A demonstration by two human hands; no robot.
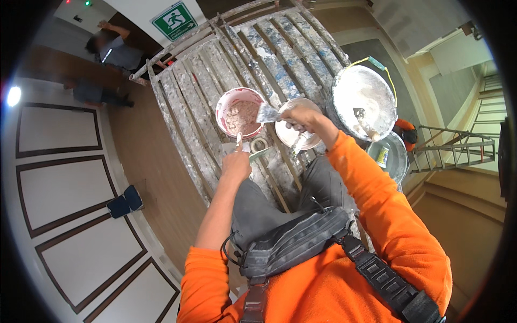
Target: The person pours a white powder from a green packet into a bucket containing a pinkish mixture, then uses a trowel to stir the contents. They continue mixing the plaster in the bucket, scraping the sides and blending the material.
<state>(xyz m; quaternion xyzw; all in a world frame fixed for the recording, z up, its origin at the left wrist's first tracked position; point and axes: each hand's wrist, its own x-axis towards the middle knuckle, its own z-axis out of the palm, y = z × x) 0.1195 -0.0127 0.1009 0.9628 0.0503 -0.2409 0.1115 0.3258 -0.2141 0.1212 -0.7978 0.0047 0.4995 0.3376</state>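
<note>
My right hand (302, 117) is closed round a putty knife (267, 113), whose metal blade points left toward the rim of a white and pink bucket (221, 116). Lumpy pinkish-brown compound (241, 117) lies inside that bucket. Just below it, my left hand (237, 164) is closed on a flat scraper-like tool (260, 153); its exact shape is partly hidden. A roll of tape (259, 144) lies between the hands. Under my right hand stands a smaller white bucket (308, 141), with a smeared tool handle (299, 143) in it.
I sit on a paint-splattered slatted platform (280, 59) with a rail (153, 62). To the right are a large white-coated bucket (353, 91) and a clear tub (397, 153). A ladder (458, 148), a folded dark chair (125, 202) and other people (121, 54) are below.
</note>
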